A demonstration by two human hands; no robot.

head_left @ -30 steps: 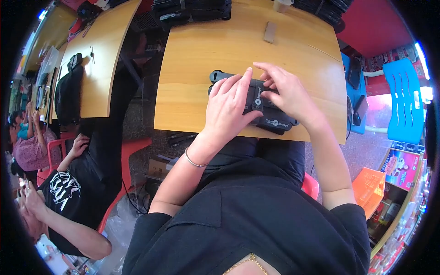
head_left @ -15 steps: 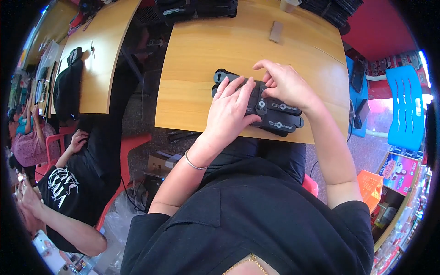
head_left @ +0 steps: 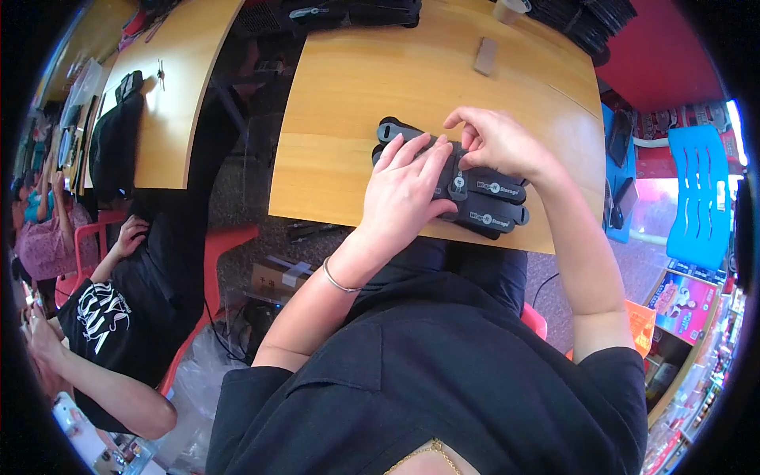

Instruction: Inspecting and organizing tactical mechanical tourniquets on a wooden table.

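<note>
A bundle of black storage straps (head_left: 495, 219) lies near the front edge of the wooden table (head_left: 340, 119). Each strap has a rounded grey-black end with a slot, and pale print. Another black strap (head_left: 458, 184) runs across the middle of the bundle. My left hand (head_left: 402, 186) rests on the bundle's left part, its fingers stretched out flat and its thumb toward the near side. At the far side of the crossing strap, my right hand (head_left: 499, 146) is closed, thumb and fingers pinching that strap. Its fingertips are partly hidden.
Black strap stacks stand at the table's far left (head_left: 356, 12) and far right (head_left: 578, 24). Nearby are a paper cup (head_left: 508, 9) and a small brown block (head_left: 485, 56). At left, a person (head_left: 119, 332) sits beside another table. A blue plastic chair (head_left: 700, 194) stands right.
Both hands keep nearly the same pose on the bundle. The table and bundle appear shifted slightly to the right in the view.
</note>
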